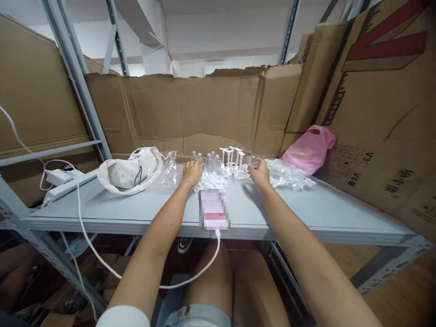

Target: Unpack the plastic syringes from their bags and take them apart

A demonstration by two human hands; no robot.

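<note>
My left hand rests over the near left side of a group of small clear plastic bottles, its thumb apart from the curved fingers. I see nothing in its grasp, though the fingertips are partly hidden. Just below it lies a heap of small white plastic parts. To the right, my right hand pinches a clear plastic bottle, partly covered by the fingers. Between the hands stand several white pump heads with upright stems, beside a small round clear-and-white piece.
A phone with a white cable lies at the table's front edge. Left are a white cloth bag and a power strip; right are clear plastic bags and a pink bag. Cardboard walls the back.
</note>
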